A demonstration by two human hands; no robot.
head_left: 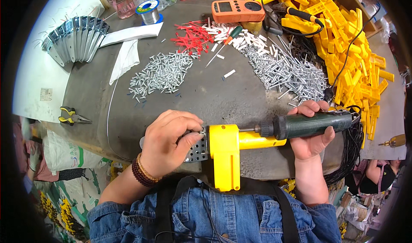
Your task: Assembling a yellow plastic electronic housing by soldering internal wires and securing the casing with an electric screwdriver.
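A yellow plastic housing (225, 157) with a handle-like arm stands at the table's near edge, in front of my body. Against its left side sits a perforated metal plate (197, 152). My left hand (169, 138) is closed in a pinch at that plate's upper edge; whatever small piece lies between thumb and fingers is mostly hidden. From the right, my right hand (312, 129) grips a dark green electric screwdriver (315, 125), lying level. The screwdriver's bit (246, 129) points left, its tip reaching the housing.
Beyond my hands lie piles of short screws (161, 75), long screws (300, 78), red pieces (193, 38) and white tubes (253, 39). Yellow housings (343, 50) heap up at right, beside a black cable bundle (349, 153). Pliers (74, 115) and bent metal plates (79, 37) are left; an orange multimeter (238, 11) is behind.
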